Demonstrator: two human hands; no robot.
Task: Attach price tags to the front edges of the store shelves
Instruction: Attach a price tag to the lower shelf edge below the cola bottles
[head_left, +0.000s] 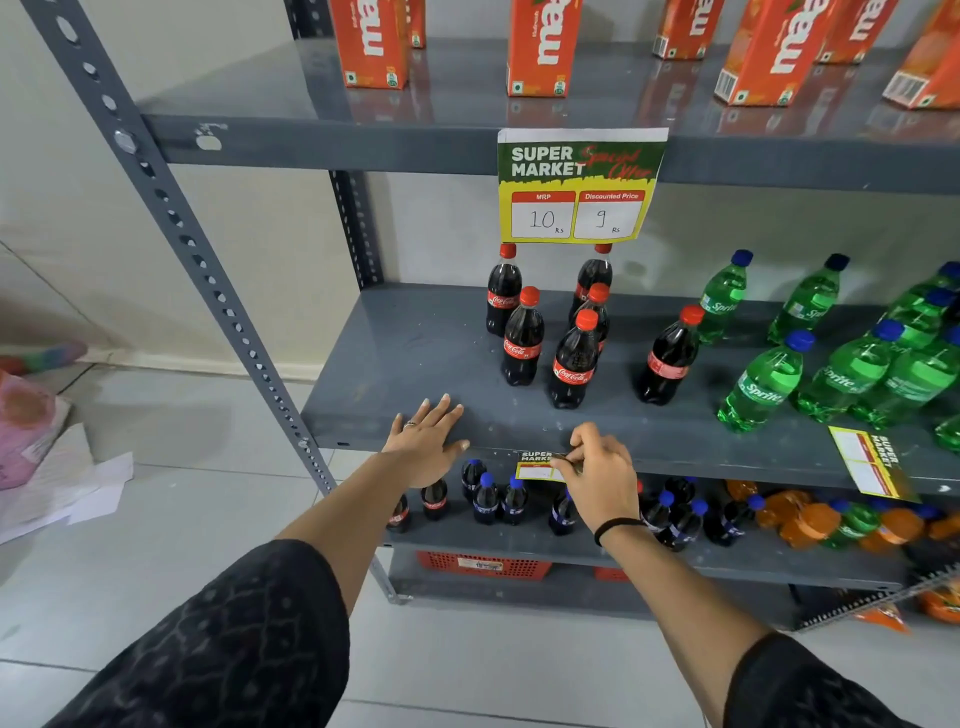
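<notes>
A small yellow and green price tag (535, 465) hangs against the front edge of the middle grey shelf (395, 374). My right hand (602, 480) pinches the tag's right end, covering part of it. My left hand (428, 439) lies flat and open on the shelf's front lip, to the left of the tag, holding nothing. A larger "Super Market" price tag (579, 187) reading 10 and 9 hangs from the front edge of the upper shelf (322, 140). Another price tag (872, 465) hangs askew from the middle shelf edge at the right.
Cola bottles (571, 361) and green Sprite bottles (763, 384) stand on the middle shelf. Orange juice cartons (540, 49) line the upper shelf. Dark and orange bottles (488, 501) fill the lower shelf. A perforated upright post (208, 270) frames the left. Papers (67, 488) lie on the floor.
</notes>
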